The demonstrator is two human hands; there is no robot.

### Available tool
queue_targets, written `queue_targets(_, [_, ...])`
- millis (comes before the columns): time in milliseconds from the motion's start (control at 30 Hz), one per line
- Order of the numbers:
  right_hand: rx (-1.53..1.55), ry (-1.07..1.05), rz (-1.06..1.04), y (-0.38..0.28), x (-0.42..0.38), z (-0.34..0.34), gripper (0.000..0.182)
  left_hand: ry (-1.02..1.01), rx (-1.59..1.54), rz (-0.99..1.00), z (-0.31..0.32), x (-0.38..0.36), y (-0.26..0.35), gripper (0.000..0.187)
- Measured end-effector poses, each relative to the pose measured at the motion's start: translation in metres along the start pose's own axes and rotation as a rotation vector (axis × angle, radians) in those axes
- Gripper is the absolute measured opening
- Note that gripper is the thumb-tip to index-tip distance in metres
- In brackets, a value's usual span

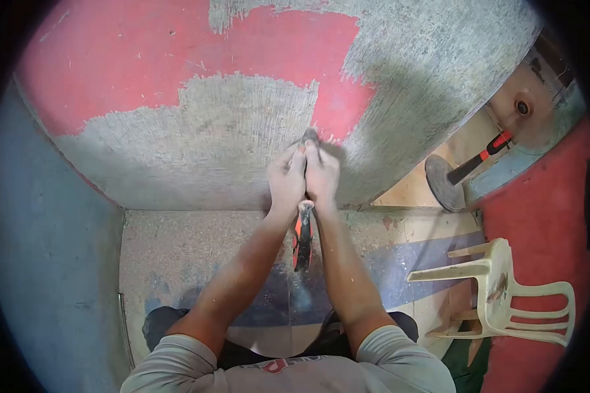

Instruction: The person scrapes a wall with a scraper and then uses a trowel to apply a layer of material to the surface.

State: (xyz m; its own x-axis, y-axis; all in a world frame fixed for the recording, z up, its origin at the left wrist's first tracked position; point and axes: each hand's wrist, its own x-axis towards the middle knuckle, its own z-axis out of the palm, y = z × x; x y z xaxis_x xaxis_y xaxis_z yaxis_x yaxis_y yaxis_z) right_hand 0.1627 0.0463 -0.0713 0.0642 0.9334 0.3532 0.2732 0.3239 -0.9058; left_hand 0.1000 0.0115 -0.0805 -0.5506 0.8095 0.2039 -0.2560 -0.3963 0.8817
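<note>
Both my hands are together at the middle of the view, against a wall with pink paint and rough, scraped grey areas. My left hand and my right hand are closed round a tool whose black and orange handle end sticks out below the wrists. Its dark tip touches the wall at the lower edge of a pink patch. Pale dust coats both hands. The fingers hide the middle of the tool.
A cream plastic chair stands at the right by a red wall. Behind it, a round dark disc with a red and black handle leans in an opening. A blue wall is at left; debris covers the floor.
</note>
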Motion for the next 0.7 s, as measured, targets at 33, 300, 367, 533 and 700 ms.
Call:
queue_targets(33, [0.008,0.001,0.016,0.006,-0.006,0.001,0.044,0.002,-0.019,-0.002,-0.001,-0.003,-0.002,0.025])
queue_targets(300, [0.195,-0.012,-0.059,-0.053,0.032,-0.001,0.046,-0.048,-0.169,0.135,0.024,0.024,0.062,0.030])
queue_targets(367, [0.145,-0.008,-0.030,-0.041,0.023,0.000,0.046,-0.055,-0.060,0.138,0.015,0.022,0.048,0.031])
queue_targets(533, [0.115,-0.018,0.035,0.019,-0.008,0.008,0.043,-0.027,-0.055,0.017,-0.008,0.000,-0.009,0.030])
queue_targets(700, [0.180,-0.013,-0.092,-0.038,0.027,-0.001,0.044,-0.042,0.037,0.198,0.016,0.021,0.046,0.029])
